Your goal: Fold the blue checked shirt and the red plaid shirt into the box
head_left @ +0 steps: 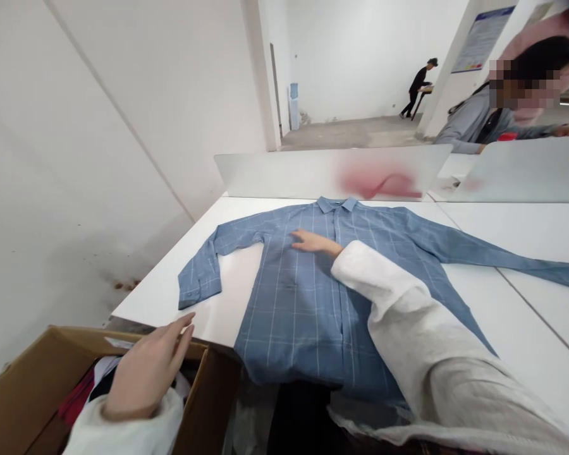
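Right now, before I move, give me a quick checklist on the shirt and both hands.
1. Blue checked shirt lying spread, front up, on the white table: ok.
2. Shirt hem on the table: not ok, it hangs over the near edge.
3. Right hand flat on the shirt's chest: ok.
4. Left hand off the shirt, by the cardboard box rim, holding nothing: ok.
5. Shirt cuff on the table: ok.
6. Other cuff, beyond the picture's edge: cannot tell.

White worktop point(526, 227), long-sleeved blue checked shirt point(303, 316) lying flat and face up on it, buttons up. Collar points at a frosted divider panel point(332, 170) along the worktop's far edge. One shirt sleeve bent down on the left, other stretched right across a panel seam point(540, 315).
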`<state>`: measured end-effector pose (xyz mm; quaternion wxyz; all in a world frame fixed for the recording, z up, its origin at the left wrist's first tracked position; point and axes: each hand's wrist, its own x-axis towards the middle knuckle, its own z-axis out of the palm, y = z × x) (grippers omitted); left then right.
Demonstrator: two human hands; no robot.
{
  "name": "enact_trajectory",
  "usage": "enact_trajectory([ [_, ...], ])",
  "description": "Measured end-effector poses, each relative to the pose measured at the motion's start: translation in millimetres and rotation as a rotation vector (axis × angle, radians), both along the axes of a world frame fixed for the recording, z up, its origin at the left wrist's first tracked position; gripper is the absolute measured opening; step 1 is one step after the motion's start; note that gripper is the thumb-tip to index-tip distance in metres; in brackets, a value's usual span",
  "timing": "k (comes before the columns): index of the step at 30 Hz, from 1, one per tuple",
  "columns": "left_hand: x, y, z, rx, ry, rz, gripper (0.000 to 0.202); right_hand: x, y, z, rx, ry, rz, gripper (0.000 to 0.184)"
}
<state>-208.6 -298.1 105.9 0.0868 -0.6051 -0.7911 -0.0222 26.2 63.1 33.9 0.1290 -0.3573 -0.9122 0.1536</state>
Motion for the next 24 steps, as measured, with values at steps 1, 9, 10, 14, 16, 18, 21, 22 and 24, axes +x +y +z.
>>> enact_trajectory([
  [1,-1.6,12.8,-8.1,-0.023,0.02,-0.002,0.048,-15.7,-15.8,-2.9,0.009,-0.004,0.053,0.046],
  [9,-28.7,62.4,-106.7,0.173,0.12,0.122,0.055,-59.3,-69.9,-42.7,0.22,-0.017,0.212,0.06],
  [10,-31.2,62.9,-110.5,0.172,0.114,0.149,0.058,-57.2,-67.7,-44.6,0.229,-0.037,0.215,0.06],
  [14,-43.8,71.1,-107.9,0.159,0.132,0.173,0.074,-51.1,-60.0,-46.6,0.264,-0.088,0.232,0.059],
  [16,-51.7,78.7,-103.8,0.135,0.128,0.19,0.072,-50.5,-58.7,-46.7,0.262,-0.09,0.234,0.058],
  [18,-58.2,85.6,-100.2,0.084,0.093,0.229,0.064,-50.3,-58.0,-46.9,0.251,-0.088,0.241,0.057],
  [21,-61.9,91.8,-95.1,-0.006,0.031,0.277,0.051,-49.4,-55.6,-46.6,0.217,-0.084,0.256,0.056],
  [22,-61.5,92.8,-93.7,-0.025,0.036,0.282,0.048,-49.0,-54.6,-46.4,0.204,-0.083,0.258,0.055],
  [24,-59.7,94.0,-91.6,-0.045,0.07,0.28,0.047,-48.4,-52.8,-46.0,0.182,-0.083,0.261,0.054],
])
